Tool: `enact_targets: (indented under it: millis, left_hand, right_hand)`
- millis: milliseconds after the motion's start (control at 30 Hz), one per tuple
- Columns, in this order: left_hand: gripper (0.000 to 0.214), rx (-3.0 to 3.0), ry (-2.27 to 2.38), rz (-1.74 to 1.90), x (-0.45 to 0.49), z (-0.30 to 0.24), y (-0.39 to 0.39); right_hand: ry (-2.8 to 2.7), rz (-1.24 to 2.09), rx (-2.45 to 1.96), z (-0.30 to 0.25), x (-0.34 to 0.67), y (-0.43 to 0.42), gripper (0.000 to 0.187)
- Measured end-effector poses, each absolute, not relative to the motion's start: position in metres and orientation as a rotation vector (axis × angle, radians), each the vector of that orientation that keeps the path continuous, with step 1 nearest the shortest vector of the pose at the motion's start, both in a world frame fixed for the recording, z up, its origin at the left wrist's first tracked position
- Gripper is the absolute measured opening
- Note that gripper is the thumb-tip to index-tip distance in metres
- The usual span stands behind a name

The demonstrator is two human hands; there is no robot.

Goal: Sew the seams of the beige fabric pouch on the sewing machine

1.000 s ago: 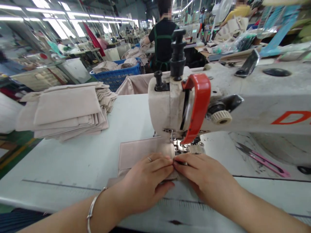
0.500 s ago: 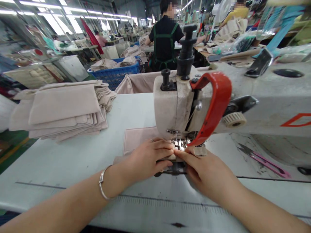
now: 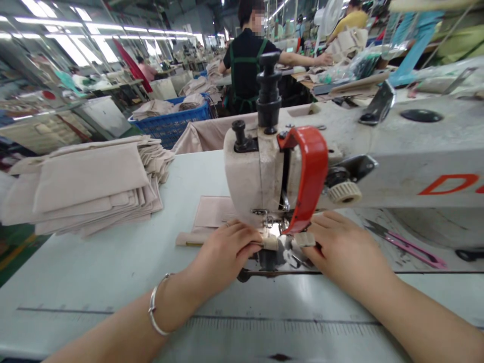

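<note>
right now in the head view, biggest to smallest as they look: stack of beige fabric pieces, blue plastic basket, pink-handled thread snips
Stack of beige fabric pieces
Blue plastic basket, farther off, so unsure against the stack
Pink-handled thread snips

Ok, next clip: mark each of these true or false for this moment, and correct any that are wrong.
1. The left hand wears a metal bangle at the wrist. True.
2. The left hand presses a beige fabric piece near the presser foot of the sewing machine. True.
3. The right hand grips pink-handled thread snips. False: they lie on the table to its right, apart from the hand.
4. The stack of beige fabric pieces sits in the blue basket. False: the stack lies on the table; the basket stands farther back.
</note>
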State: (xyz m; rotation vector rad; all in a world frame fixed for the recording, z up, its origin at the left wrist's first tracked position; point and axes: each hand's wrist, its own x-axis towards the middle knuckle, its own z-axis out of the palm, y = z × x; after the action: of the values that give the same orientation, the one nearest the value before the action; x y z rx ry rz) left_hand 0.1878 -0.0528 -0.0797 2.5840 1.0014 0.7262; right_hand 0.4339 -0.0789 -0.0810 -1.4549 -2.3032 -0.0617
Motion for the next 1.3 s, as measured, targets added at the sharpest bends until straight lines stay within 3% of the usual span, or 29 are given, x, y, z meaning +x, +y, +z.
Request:
enact_targets:
  millis: [167, 367, 733, 1300]
  left_hand:
    - [0.012, 2.476, 1.030, 0.809, 0.192, -0.081, -0.055]
    - [0.015, 2.649, 0.912, 0.737, 0.193, -0.088, -0.064]
    - [0.015, 2.778, 0.825, 0.799, 0.197, -0.086, -0.061]
    - [0.011, 2.581, 1.143, 0.760, 0.204, -0.096, -0.038]
  right_hand:
    - [-2.358, 0.231, -1.181, -0.086, 0.421, -0.086, 0.016]
    - [-2.299, 0.344, -1.227, -0.084, 0.415, -0.093, 0.012]
    - [-2.292, 0.251, -1.077, -0.103, 0.410, -0.095, 0.018]
    - [-2.310, 0.011, -1.190, -0.098, 0.406, -0.077, 0.018]
